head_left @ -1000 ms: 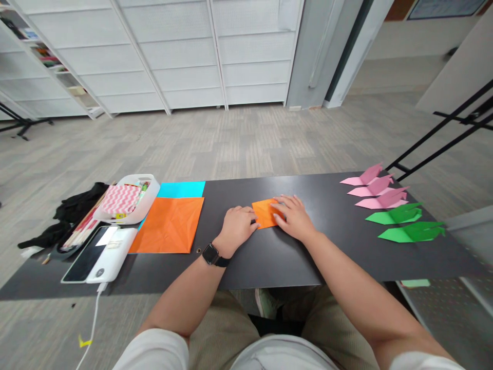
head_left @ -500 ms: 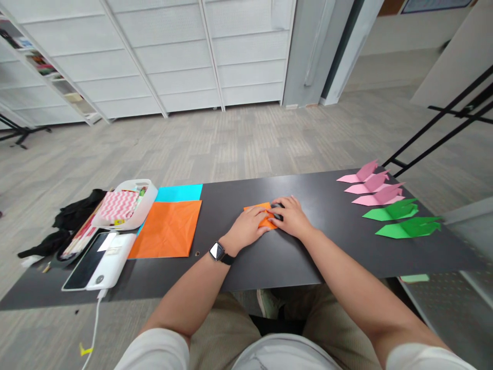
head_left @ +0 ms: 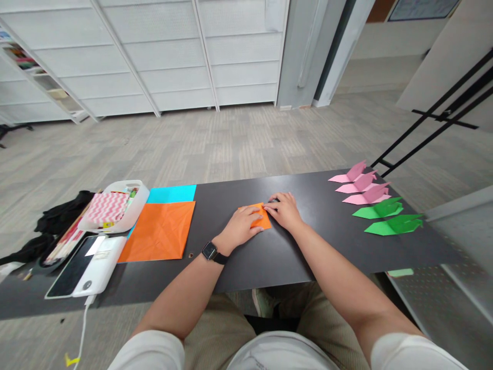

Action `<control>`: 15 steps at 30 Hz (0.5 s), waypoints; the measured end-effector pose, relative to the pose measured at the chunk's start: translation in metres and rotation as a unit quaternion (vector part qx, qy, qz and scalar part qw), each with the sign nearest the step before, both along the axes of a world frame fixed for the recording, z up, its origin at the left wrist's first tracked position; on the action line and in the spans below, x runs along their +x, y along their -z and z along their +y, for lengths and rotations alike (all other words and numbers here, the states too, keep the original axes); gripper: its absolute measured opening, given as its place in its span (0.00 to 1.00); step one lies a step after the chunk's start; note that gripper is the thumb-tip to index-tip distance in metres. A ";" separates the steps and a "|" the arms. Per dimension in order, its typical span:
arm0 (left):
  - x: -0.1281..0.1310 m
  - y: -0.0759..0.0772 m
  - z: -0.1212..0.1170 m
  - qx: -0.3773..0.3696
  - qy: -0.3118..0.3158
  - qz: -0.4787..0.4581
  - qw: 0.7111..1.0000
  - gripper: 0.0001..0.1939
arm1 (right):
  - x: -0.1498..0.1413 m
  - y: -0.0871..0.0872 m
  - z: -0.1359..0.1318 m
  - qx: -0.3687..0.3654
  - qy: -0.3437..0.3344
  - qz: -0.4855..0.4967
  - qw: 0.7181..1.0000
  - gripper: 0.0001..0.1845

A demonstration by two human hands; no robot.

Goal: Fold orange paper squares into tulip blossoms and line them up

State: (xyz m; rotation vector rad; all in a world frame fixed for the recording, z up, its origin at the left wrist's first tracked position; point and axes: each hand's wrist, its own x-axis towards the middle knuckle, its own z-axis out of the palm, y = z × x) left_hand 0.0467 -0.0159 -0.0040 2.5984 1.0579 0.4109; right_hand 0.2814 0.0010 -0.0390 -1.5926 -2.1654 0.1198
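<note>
A small folded piece of orange paper (head_left: 264, 220) lies on the dark table, partly covered by my left hand (head_left: 243, 226). That hand is flat over its left side, fingers spread and pressing down; a dark watch (head_left: 210, 250) is on the wrist. My right hand (head_left: 285, 210) is at the paper's far right corner, with bent fingers closed at the edge there. Its fingertips are small in the view. To the right stand folded paper birds in a row: several, with pink ones (head_left: 365, 198) behind and green ones (head_left: 395, 225) nearer me.
Left of my hands lie a large orange sheet (head_left: 157, 231) and a blue sheet (head_left: 173, 193). Farther left are a white plastic box (head_left: 140, 203), a phone (head_left: 71, 270), a white power bank (head_left: 100, 272) with a cable, and black cloth (head_left: 61, 213). A black metal frame (head_left: 431, 131) stands beyond the right end.
My right hand has drawn back slightly from over the orange paper to its far right corner, so more of the paper shows. The whole view has shifted a little.
</note>
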 end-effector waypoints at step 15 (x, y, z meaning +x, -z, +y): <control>-0.007 0.005 0.004 -0.014 0.023 -0.024 0.999 0.19 | -0.003 -0.008 -0.001 0.035 -0.108 0.007 0.993 0.06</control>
